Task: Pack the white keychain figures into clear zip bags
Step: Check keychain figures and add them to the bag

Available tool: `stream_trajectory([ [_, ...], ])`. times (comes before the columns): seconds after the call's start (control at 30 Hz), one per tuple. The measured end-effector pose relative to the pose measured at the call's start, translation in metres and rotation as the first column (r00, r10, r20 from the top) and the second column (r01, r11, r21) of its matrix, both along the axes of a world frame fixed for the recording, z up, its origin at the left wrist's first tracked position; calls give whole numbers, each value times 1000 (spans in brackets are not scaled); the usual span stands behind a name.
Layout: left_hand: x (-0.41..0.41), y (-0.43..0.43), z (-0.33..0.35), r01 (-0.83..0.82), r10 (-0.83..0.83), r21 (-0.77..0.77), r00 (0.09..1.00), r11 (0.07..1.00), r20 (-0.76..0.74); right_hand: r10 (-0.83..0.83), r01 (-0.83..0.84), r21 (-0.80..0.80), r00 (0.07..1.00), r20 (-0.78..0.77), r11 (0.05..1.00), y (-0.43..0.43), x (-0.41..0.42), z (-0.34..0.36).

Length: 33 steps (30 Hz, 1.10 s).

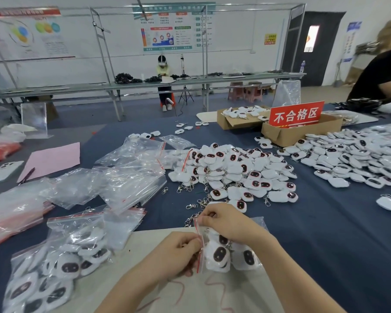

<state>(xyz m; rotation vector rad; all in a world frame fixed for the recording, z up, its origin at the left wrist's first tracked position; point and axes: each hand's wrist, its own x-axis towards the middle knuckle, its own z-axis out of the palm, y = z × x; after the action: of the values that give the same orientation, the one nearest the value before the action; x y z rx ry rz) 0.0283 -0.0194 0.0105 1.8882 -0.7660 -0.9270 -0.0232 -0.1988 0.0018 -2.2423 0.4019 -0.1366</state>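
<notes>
Closest to me is a smooth cream mat (190,299) with a few thin red squiggles on it, and both my hands are over it. My left hand (178,251) has its fingers curled in, pinching the lower part of the red zip strip (199,245) on a clear, crinkly bag (248,258). My right hand (226,222) is knuckles-up just above it, thumb and fingers pinching the top end of the same strip, so the strip runs up and down between the two. Inside the bag are a few figures (220,254): puffy, rounded white things with a dark glossy oval face.

Left of the mat there's a heap of packed bags (54,265), with the same white shapes showing through. Behind those are floppy empty bags (129,177) with red strips, lying loose on the dark blue cloth (325,233). Past my right hand sits a big loose pile (235,172) of figures with little metal clasps sticking out at the near edge, and another spread (359,159) off to the right. Farther back are two brown cardboard boxes (300,136). The left one has figures in it, the right one holds a red sign (296,115) with white characters.
</notes>
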Motion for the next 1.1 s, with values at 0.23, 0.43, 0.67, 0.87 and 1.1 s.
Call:
stream_trajectory([
  [0.23, -1, -2, -11, -72, 68, -159, 997, 985, -31, -49, 49, 6, 999, 6, 999, 1, -1, 4],
  [0.43, 8, 1, -4, -3, 4, -4, 998, 1000, 63, -34, 33, -25, 999, -10, 999, 0, -1, 4],
  [0.67, 26, 10, -4, -136, 155, -123, 975, 983, 161, -32, 32, -31, 999, -2, 999, -10, 5, 6],
  [0.87, 50, -7, -15, -355, 395, -302, 915, 885, 80, -284, 302, -200, 952, 114, 932, -26, 21, 1],
  [1.1, 71, -60, -16, -429, 489, -431, 872, 794, 33, -311, 220, -575, 948, -63, 788, -42, 41, -2],
])
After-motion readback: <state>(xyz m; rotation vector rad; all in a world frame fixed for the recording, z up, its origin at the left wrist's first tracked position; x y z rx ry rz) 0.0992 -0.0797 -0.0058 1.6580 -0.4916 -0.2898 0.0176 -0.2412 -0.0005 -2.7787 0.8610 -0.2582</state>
